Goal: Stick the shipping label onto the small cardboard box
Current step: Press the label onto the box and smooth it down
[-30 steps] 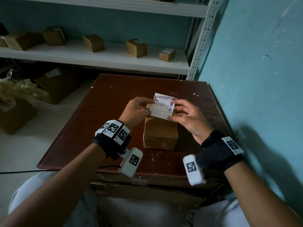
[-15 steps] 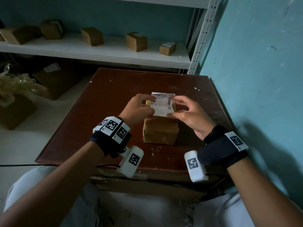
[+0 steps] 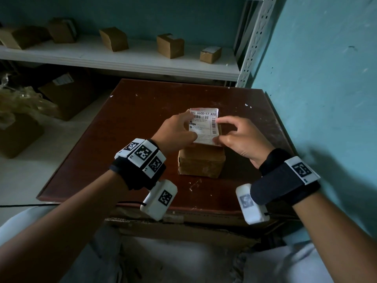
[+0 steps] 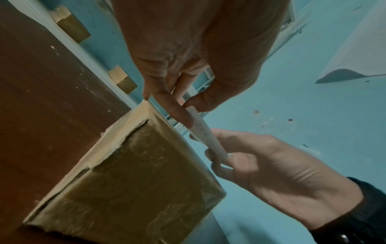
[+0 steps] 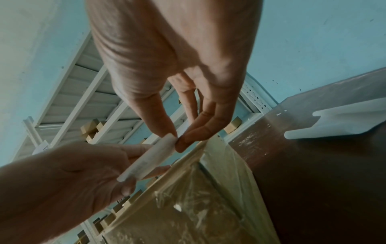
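A small taped cardboard box (image 3: pixel 201 163) (image 4: pixel 133 178) (image 5: pixel 188 206) sits on the dark red table (image 3: pixel 130 127). Just above its top hangs a white shipping label (image 3: pixel 204 124) with barcodes, printed side up. My left hand (image 3: pixel 176 131) pinches the label's left edge between thumb and fingers. My right hand (image 3: pixel 234 135) pinches its right edge. In the wrist views the label (image 4: pixel 205 137) (image 5: pixel 150 156) shows edge-on, tilted and apart from the box top. Whether its near edge touches the box is hidden by my fingers.
A white metal shelf (image 3: pixel 130 60) behind the table carries several small cardboard boxes (image 3: pixel 170 45). A teal wall (image 3: pixel 318 82) stands close on the right. Larger boxes (image 3: pixel 67 94) and crumpled plastic (image 3: pixel 18 105) lie on the floor at left.
Both hands have carried the label a little farther back over the box and flattened its tilt. The head view has shifted slightly down.
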`<action>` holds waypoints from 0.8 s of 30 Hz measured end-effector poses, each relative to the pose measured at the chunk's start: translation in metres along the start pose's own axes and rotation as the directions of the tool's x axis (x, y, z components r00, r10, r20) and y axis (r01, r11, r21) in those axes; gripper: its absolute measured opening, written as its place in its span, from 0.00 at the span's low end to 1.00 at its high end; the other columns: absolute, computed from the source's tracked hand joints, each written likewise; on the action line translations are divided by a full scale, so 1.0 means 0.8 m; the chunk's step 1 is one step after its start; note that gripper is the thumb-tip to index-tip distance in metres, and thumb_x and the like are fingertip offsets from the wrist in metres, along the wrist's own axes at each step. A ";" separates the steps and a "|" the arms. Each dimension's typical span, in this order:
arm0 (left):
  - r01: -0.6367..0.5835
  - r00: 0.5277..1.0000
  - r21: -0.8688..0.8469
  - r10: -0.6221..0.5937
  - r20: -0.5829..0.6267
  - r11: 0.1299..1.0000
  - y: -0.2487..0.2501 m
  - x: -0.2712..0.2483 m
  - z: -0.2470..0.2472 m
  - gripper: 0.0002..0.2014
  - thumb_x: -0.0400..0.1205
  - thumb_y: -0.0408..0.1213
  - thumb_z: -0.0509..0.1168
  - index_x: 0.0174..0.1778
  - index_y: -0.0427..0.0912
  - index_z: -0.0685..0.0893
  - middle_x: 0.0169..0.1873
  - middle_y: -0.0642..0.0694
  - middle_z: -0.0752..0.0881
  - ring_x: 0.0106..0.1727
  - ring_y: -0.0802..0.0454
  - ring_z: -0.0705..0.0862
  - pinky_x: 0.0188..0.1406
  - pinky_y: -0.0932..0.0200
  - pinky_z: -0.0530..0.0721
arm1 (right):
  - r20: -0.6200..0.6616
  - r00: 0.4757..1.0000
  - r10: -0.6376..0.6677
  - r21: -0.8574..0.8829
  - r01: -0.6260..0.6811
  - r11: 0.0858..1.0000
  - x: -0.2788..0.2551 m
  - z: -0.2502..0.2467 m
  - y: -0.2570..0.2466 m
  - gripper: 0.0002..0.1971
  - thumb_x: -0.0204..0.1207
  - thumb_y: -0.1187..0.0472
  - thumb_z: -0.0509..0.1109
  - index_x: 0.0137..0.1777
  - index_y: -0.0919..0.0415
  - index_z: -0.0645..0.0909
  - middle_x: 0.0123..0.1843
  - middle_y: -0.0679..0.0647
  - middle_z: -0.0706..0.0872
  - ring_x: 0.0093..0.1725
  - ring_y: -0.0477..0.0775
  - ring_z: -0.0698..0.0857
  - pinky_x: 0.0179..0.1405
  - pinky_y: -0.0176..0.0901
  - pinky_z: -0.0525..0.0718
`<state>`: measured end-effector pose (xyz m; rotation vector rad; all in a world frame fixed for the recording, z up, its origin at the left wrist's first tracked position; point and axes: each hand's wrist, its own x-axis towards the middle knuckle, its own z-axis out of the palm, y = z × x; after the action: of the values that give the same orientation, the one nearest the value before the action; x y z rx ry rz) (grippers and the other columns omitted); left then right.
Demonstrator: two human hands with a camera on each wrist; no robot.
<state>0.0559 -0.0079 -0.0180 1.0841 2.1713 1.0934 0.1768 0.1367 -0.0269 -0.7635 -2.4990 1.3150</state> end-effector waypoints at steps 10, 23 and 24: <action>-0.037 0.998 0.268 0.049 -0.039 0.963 -0.006 0.005 0.008 0.23 0.82 0.34 0.65 0.74 0.40 0.72 0.73 0.44 0.77 0.48 0.57 0.79 0.32 0.75 0.77 | -0.025 0.998 -0.049 -0.141 0.045 0.989 0.005 0.010 0.007 0.27 0.73 0.60 0.77 0.72 0.56 0.76 0.62 0.53 0.84 0.49 0.49 0.89 0.52 0.38 0.86; -0.070 0.995 0.346 0.089 -0.040 0.936 -0.011 0.009 0.013 0.31 0.79 0.38 0.70 0.78 0.47 0.69 0.82 0.46 0.63 0.78 0.49 0.70 0.70 0.53 0.75 | -0.053 0.995 -0.087 -0.225 0.073 0.972 0.006 0.014 0.007 0.29 0.71 0.60 0.78 0.73 0.57 0.77 0.69 0.49 0.78 0.61 0.56 0.84 0.61 0.55 0.85; -0.072 0.995 0.349 0.092 -0.040 0.934 -0.011 0.009 0.013 0.30 0.79 0.38 0.70 0.78 0.46 0.69 0.82 0.46 0.63 0.78 0.49 0.70 0.69 0.53 0.75 | -0.057 0.995 -0.088 -0.226 0.073 0.971 0.006 0.015 0.007 0.29 0.71 0.60 0.78 0.73 0.57 0.77 0.69 0.49 0.78 0.60 0.56 0.84 0.60 0.55 0.85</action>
<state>0.0551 -0.0004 -0.0318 1.3197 2.4456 0.7961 0.1700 0.1336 -0.0386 -0.7292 -2.6232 0.9760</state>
